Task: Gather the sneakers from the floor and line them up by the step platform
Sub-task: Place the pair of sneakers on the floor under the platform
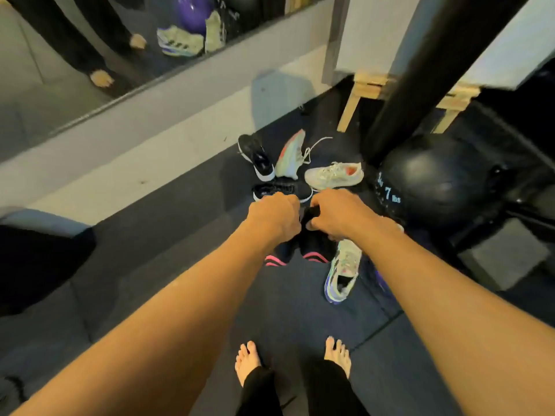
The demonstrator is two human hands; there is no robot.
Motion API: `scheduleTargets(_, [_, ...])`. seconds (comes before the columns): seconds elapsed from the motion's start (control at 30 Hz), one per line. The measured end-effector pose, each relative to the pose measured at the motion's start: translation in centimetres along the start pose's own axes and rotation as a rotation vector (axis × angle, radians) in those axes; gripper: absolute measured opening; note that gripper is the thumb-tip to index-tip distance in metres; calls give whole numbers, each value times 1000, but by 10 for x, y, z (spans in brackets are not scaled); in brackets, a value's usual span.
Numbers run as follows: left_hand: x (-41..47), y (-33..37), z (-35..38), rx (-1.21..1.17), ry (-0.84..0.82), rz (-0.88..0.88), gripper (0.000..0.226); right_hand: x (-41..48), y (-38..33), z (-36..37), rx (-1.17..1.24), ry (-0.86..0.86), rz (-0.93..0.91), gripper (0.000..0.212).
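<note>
GYM FLOOR: You are bending over a scatter of sneakers on the dark rubber mat floor, both bare arms reaching down to the pair of black sneakers with pink-striped soles. The pair is sitting side by side, pink-striped ends toward your bare feet.

Your right hand is pinching dark fabric at the collar of the right-hand shoe, thumb and fingers curled on it. Your left hand is curling over the other shoe. Its fingers are hidden under the knuckles, so whether it is gripping cannot be told.

Five more shoes are waiting:
- A black sneaker with a white sole is lying crosswise just beyond your hands.
- Behind it are a second black, white-soled sneaker, a pale green sneaker with an orange sole tipped on its side with its laces trailing, and a cream sneaker with an orange patch.
- A cream and purple sneaker is lying just beside the pair, under your right forearm.

A black medicine ball marked 7 lbs is resting to the right.

By the look of it, you are making an early pickup, with nothing lined up within view. The next move is asking for a firm hold on both shoes and a lift clear of the cream and purple neighbour. After that comes a carry to the step platform, which cannot be picked out with certainty here.
</note>
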State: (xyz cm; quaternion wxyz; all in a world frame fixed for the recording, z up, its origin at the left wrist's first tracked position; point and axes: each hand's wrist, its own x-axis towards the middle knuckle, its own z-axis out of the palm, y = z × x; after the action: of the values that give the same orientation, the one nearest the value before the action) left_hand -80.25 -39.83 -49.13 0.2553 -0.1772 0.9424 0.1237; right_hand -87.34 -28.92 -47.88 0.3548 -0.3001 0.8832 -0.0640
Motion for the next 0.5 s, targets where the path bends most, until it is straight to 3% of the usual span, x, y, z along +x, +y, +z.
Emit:
scheduleTargets(0.13, [-73, 52, -127, 101, 252, 125, 19, -108, -13, -131, -11, 197, -53, 38])
scheduleTargets(0.27, [-148, 104, -234, 176, 561, 258, 19, -218, -22, -227, 36, 441, -86, 31])
scheduleTargets(0.37, [-206, 150, -300, 194, 786, 330, 19, -302, -26, -280, 60, 666, -105, 13])
scheduleTargets(0.5, [-273, 201, -364, 117, 884, 494, 13, -404, -31, -321, 78, 869, -39, 12])
